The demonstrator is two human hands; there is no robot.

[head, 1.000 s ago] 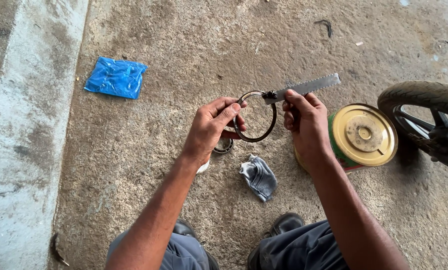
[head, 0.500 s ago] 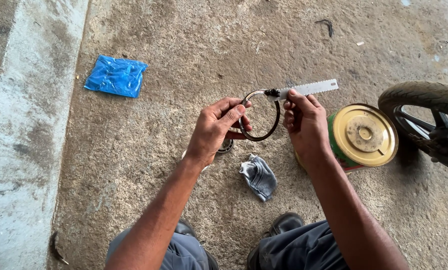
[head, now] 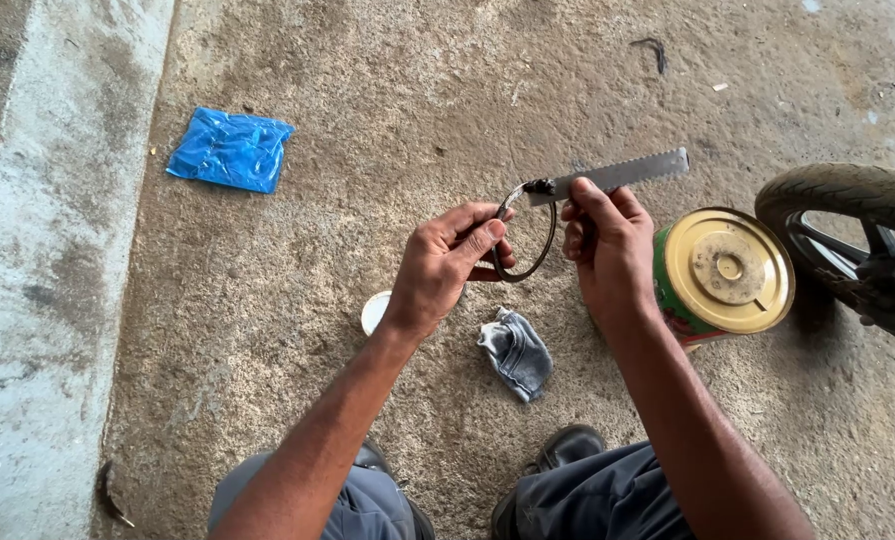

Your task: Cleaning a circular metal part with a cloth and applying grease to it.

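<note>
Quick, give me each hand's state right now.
Left hand: closed, pinching the dark metal ring.
Right hand: closed, gripping the toothed metal blade, whose tip meets the ring.

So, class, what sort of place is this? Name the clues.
Probably a roadside or yard repair spot: rough concrete ground, a wheel at the right, a tin can and a rag lying on it.

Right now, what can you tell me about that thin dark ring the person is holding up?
The thin dark metal ring is a narrow hoop that looks greasy and worn. It is held above the concrete floor, roughly facing the camera. The left hand pinches its lower left side. The right hand holds a flat grey toothed metal strip, whose dark tip touches the ring's top.
</note>
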